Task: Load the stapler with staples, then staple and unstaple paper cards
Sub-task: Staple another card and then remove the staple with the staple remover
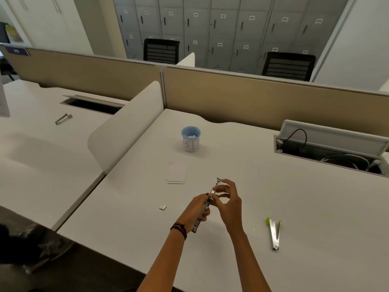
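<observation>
- Grey numbered lockers (221,28) line the back wall of the office, with two black chairs (288,66) in front of them and a tan partition (252,95) closing off the far edge of the work surface.
- White bench (294,197) fills most of the view; a curved white divider (126,131) separates it from the neighbouring desk on the left.
- Open cable tray (328,148) sits at the bench's right rear, its lid propped up and wires inside.
- Blue-rimmed cup (191,139) with marker writing stands near the bench's middle, far from the person.
- Paper cards (176,172) lie in a small white stack between the cup and the hands.
- Left hand (200,207) is clamped around the lower body of the stapler (207,204), held above the bench and tilted with its metal tip up and away.
- Right hand (228,199) pinches the stapler's upper part, fingers curled together on it.
- Green-handled staple remover (274,233) lies on the bench well to the right of the hands.
- Staples (162,207), a small pale block, rest on the bench just left of the left hand.
</observation>
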Demonstrator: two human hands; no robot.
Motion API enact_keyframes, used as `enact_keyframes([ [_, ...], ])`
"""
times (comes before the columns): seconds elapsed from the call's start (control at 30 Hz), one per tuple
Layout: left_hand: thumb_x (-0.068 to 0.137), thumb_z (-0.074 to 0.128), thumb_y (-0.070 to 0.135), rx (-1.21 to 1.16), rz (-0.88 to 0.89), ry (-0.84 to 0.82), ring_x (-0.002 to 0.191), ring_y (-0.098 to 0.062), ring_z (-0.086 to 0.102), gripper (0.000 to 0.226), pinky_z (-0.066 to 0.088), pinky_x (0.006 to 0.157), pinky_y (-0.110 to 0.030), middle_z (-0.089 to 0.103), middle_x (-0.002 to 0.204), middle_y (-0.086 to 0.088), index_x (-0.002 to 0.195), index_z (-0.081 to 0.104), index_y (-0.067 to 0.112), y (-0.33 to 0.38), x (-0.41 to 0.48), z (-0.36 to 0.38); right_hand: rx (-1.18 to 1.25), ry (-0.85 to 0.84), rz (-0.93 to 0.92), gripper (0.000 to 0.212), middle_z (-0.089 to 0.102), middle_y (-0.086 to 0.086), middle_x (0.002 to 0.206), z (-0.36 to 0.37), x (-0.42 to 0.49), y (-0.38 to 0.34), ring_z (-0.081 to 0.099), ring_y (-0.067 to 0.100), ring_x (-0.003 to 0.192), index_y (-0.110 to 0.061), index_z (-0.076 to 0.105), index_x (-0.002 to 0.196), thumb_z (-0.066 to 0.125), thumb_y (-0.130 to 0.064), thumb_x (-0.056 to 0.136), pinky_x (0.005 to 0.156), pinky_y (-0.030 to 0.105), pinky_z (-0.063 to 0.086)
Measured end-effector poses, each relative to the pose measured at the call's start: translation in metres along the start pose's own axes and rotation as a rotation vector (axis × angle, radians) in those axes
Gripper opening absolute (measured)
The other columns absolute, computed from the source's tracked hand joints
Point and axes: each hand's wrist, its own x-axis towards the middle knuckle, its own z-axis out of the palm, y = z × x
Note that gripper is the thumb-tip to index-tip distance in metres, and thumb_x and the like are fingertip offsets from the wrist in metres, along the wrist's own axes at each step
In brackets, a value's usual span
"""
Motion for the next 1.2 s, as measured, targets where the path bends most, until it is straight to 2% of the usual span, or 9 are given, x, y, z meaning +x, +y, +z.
enact_keyframes([
  [0.13, 0.1, 0.034, 0.03, 0.0, 0.009, -0.012, 0.049, -0.005, 0.043, 0.031, 0.034, 0.046, -0.016, 0.06, 0.077, 0.0, 0.103, 0.059, 0.011, 0.002, -0.001, 0.009, -0.021, 0.015, -0.006, 0.047, 0.069, -0.002, 0.092, -0.007, 0.0, 0.001, 0.064, 0.006, 0.086, -0.017, 0.05, 0.117, 0.072, -0.005, 0.077, 0.072, 0.012, 0.05],
  [0.27, 0.1, 0.035, 0.031, 0.015, 0.007, -0.009, 0.05, -0.007, 0.042, 0.032, 0.034, 0.045, -0.016, 0.063, 0.091, -0.008, 0.103, 0.059, 0.011, 0.002, -0.002, 0.012, -0.047, 0.024, -0.033, 0.047, 0.068, -0.002, 0.09, -0.01, -0.001, 0.003, 0.063, 0.005, 0.087, -0.02, 0.049, 0.116, 0.072, -0.004, 0.077, 0.073, 0.012, 0.05],
  [0.43, 0.101, 0.034, 0.031, 0.027, 0.006, 0.006, 0.048, -0.005, 0.041, 0.032, 0.034, 0.045, -0.015, 0.059, 0.079, -0.003, 0.104, 0.057, 0.01, 0.002, -0.003, 0.011, -0.059, 0.039, -0.058, 0.046, 0.069, 0.002, 0.09, -0.009, -0.001, 0.003, 0.063, 0.007, 0.088, -0.014, 0.049, 0.118, 0.071, -0.005, 0.078, 0.074, 0.011, 0.05],
  [0.6, 0.101, 0.034, 0.031, 0.002, 0.015, 0.022, 0.048, -0.006, 0.04, 0.03, 0.034, 0.046, -0.015, 0.057, 0.068, 0.002, 0.095, 0.059, 0.013, 0.002, -0.006, 0.009, -0.129, -0.035, -0.054, 0.051, 0.067, -0.004, 0.091, -0.007, 0.001, 0.006, 0.063, 0.006, 0.086, -0.02, 0.045, 0.122, 0.071, -0.009, 0.079, 0.075, 0.01, 0.048],
  [0.77, 0.099, 0.037, 0.032, -0.015, 0.021, 0.029, 0.053, -0.007, 0.044, 0.03, 0.035, 0.047, -0.016, 0.065, 0.093, -0.005, 0.102, 0.058, 0.011, 0.001, -0.006, 0.007, -0.222, -0.102, -0.054, 0.055, 0.065, -0.003, 0.099, -0.006, 0.003, 0.007, 0.063, 0.013, 0.089, -0.017, 0.043, 0.128, 0.07, -0.012, 0.08, 0.076, 0.013, 0.046],
  [0.87, 0.1, 0.037, 0.032, -0.012, 0.022, 0.03, 0.055, -0.007, 0.044, 0.032, 0.036, 0.049, -0.015, 0.064, 0.087, 0.0, 0.102, 0.061, 0.012, 0.004, -0.008, 0.007, -0.289, -0.123, -0.072, 0.058, 0.066, 0.001, 0.103, -0.005, 0.006, 0.006, 0.063, 0.014, 0.091, -0.014, 0.041, 0.132, 0.07, -0.013, 0.081, 0.073, 0.007, 0.043],
  [0.97, 0.1, 0.037, 0.032, -0.018, 0.026, 0.036, 0.054, -0.007, 0.044, 0.032, 0.035, 0.048, -0.015, 0.064, 0.082, 0.002, 0.102, 0.063, 0.013, 0.005, -0.008, 0.006, -0.321, -0.125, -0.083, 0.056, 0.065, 0.0, 0.108, -0.005, 0.008, 0.005, 0.063, 0.014, 0.093, -0.015, 0.042, 0.133, 0.068, -0.015, 0.083, 0.078, 0.017, 0.048],
  [1.1, 0.1, 0.036, 0.03, -0.072, 0.005, 0.046, 0.053, -0.007, 0.044, 0.028, 0.034, 0.045, -0.015, 0.063, 0.097, -0.009, 0.098, 0.059, 0.013, 0.008, -0.005, 0.006, -0.217, -0.053, -0.086, 0.032, 0.064, 0.003, 0.113, -0.003, 0.005, 0.003, 0.066, 0.012, 0.088, -0.017, 0.051, 0.125, 0.05, -0.013, 0.094, 0.072, 0.033, 0.06],
  [1.2, 0.1, 0.038, 0.028, -0.095, 0.005, 0.045, 0.05, -0.006, 0.043, 0.031, 0.032, 0.044, -0.016, 0.065, 0.089, -0.005, 0.101, 0.062, 0.01, 0.008, -0.002, 0.008, -0.132, -0.033, -0.061, 0.029, 0.06, -0.002, 0.117, -0.004, 0.003, 0.004, 0.062, 0.011, 0.1, -0.022, 0.052, 0.121, 0.05, -0.026, 0.093, 0.081, 0.032, 0.057],
])
